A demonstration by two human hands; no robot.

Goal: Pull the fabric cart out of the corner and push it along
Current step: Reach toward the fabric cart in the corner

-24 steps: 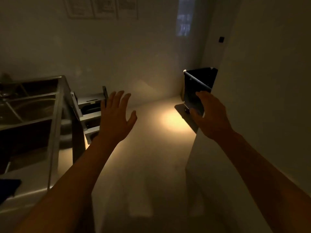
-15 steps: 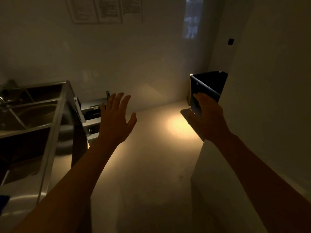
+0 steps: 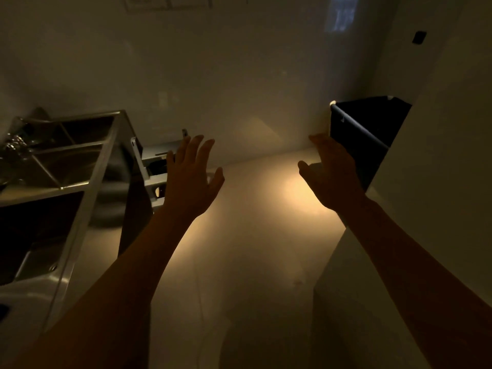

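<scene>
Far left there's a steel sink unit (image 3: 80, 166) with a couple of basins, and just past its end some kind of low grey equipment (image 3: 155, 166) against the back wall; too dark to say what it is. The room is really dim, with only a warm patch of light on the floor (image 3: 253, 235) in the middle.

The left hand (image 3: 190, 179) is up in the air over the floor, fingers spread, holding nothing. It looks close to the grey equipment in the shot, but I can't tell if it's actually near it in depth.

The right hand (image 3: 334, 179) is open too, thumb out, palm facing the dark fabric cart (image 3: 364, 134). It overlaps the cart's near side in the picture, but nothing is curled around the frame, so I'd say no grip yet.

The cart sits tucked in the far right corner, between the back wall and a white partition (image 3: 426, 182) that hides a good chunk of it. Only the pale top rail and the dark cloth side show.

What could go wrong, in my view:
- Grabbing cloth instead of the rail, so the side just sags and the cart doesn't roll.
- Pulling it at an angle so it catches on the partition edge.
- The low light makes it easy to misjudge the reach, or to swing the cart wide into the sink unit.
</scene>
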